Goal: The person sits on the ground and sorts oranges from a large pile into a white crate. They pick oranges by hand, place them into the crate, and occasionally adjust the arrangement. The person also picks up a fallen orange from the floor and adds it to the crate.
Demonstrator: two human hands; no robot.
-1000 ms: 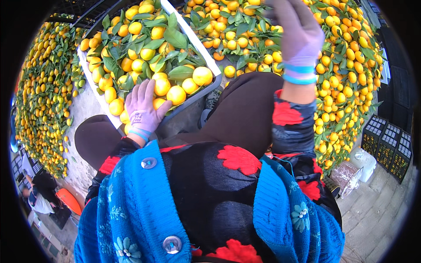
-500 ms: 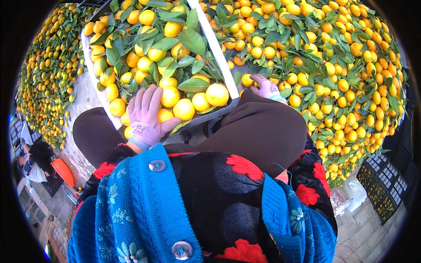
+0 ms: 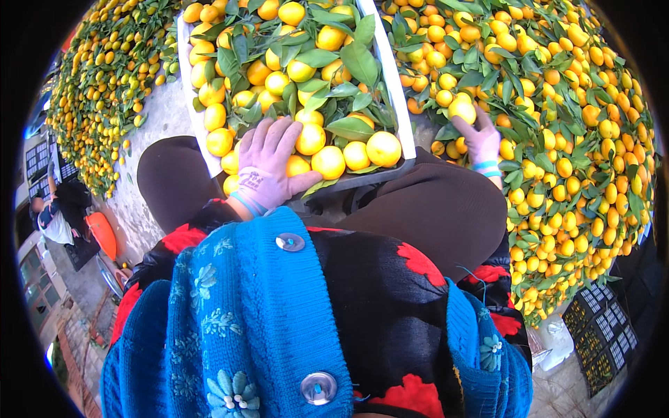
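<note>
Between my knees stands a dark crate with a white lining (image 3: 392, 80), filled with orange mandarins (image 3: 328, 162) and green leaves. My left hand (image 3: 268, 165), in a pale pink glove, rests with fingers outstretched on the fruit at the crate's near left corner. To the right of the crate, my right hand (image 3: 482, 145), gloved alike, grips a single mandarin (image 3: 462, 109) between thumb and fingers. That fruit is at the near edge of a big heap of leafy mandarins (image 3: 557, 167).
Another mandarin heap (image 3: 104, 90) spreads along the left, past a strip of concrete floor (image 3: 157, 115). Stacked black crates (image 3: 601, 338) stand at the lower right. Far left, a person (image 3: 56, 216) is near an orange-red object (image 3: 102, 235).
My right hand has moved up and away from my knee and now holds a mandarin. My left hand stays on the crate's fruit. The whole view has shifted slightly.
</note>
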